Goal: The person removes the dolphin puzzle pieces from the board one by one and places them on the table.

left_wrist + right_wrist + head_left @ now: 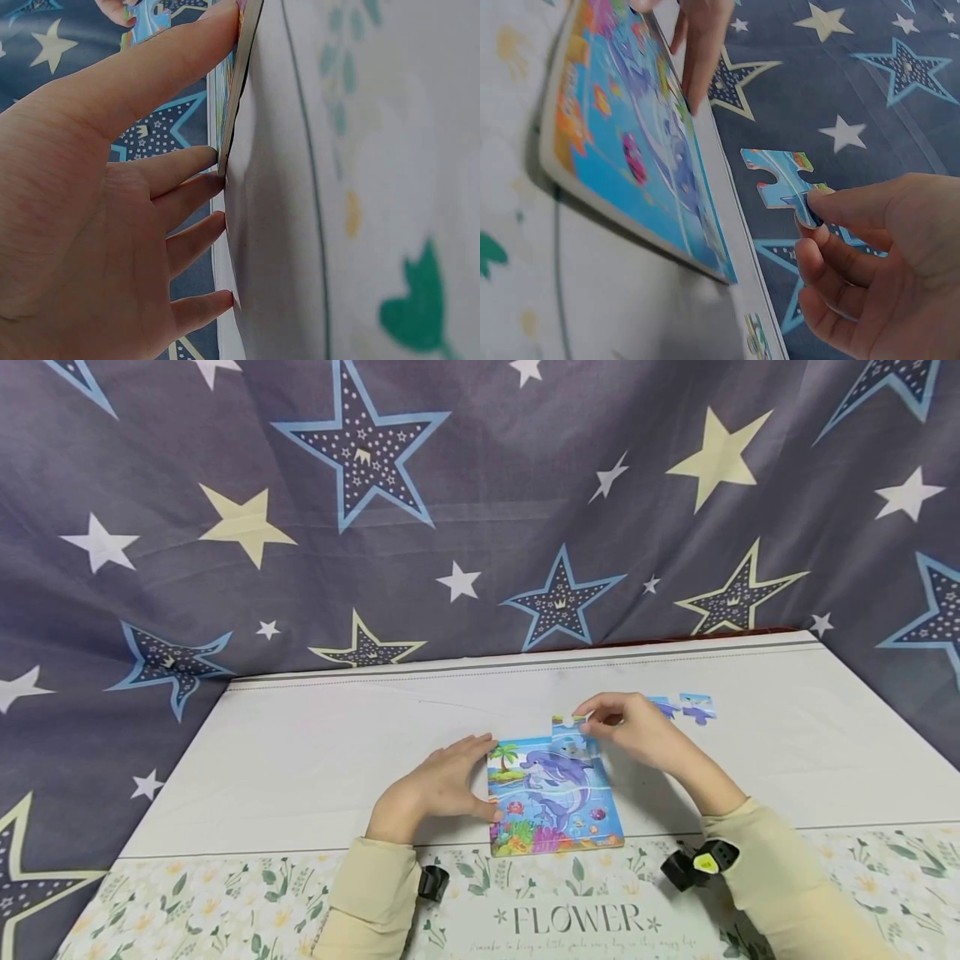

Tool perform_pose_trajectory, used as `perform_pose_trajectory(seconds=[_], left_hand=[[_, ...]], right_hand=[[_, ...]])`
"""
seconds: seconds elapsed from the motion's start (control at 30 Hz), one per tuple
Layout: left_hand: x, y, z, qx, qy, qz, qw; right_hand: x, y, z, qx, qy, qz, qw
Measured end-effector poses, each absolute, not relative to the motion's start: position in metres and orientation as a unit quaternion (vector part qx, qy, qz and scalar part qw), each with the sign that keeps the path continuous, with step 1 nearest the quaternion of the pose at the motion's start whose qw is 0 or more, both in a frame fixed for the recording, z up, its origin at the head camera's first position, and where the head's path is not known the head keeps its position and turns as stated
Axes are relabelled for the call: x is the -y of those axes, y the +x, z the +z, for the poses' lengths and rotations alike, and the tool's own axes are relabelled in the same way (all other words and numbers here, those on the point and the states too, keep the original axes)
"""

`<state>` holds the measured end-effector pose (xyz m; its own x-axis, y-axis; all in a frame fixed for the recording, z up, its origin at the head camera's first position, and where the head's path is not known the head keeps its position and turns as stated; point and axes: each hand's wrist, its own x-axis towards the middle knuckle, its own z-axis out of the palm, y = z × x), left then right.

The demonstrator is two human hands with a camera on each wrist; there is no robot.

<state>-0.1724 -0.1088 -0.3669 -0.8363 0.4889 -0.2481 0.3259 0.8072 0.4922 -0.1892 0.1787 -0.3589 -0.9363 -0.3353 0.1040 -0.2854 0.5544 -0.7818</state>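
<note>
A dolphin jigsaw puzzle (557, 846) in a flat board lies in front of me, with a palm tree, a crab and coral in its picture. My left hand (442, 785) is spread along the board's left side; its thumb and fingertips touch the edge, fingers nearly straight. Above the board's top right part, my right hand (637, 727) pinches a blue puzzle piece (780, 176) between thumb and index finger. In the right wrist view this piece is lifted over the board, with its notch and knob showing. The piece overlaps the dolphin's upper area in the head view.
Two more puzzle pieces lie on the table to the right behind my right hand, one of them a blue piece (697, 707) with a purple knob. The white tablecloth (322, 752) has a floral front border. A starry curtain (480, 510) hangs behind the table.
</note>
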Motion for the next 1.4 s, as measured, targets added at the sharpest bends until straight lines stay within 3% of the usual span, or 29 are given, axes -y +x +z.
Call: perform_pose_trajectory(seconds=[0.43, 0.83, 1.4], left_hand=[[0.109, -0.171, -0.365, -0.932, 0.218, 0.221, 0.185], [0.109, -0.172, -0.366, -0.934, 0.214, 0.218, 0.186], [0.110, -0.171, -0.367, -0.933, 0.217, 0.218, 0.186]], right_hand=[[-0.206, -0.198, -0.359, -0.897, -0.148, -0.416, 0.007], [-0.229, -0.206, -0.363, -0.908, -0.162, -0.386, 0.021], [-0.236, -0.206, -0.373, -0.918, -0.164, -0.348, 0.094]])
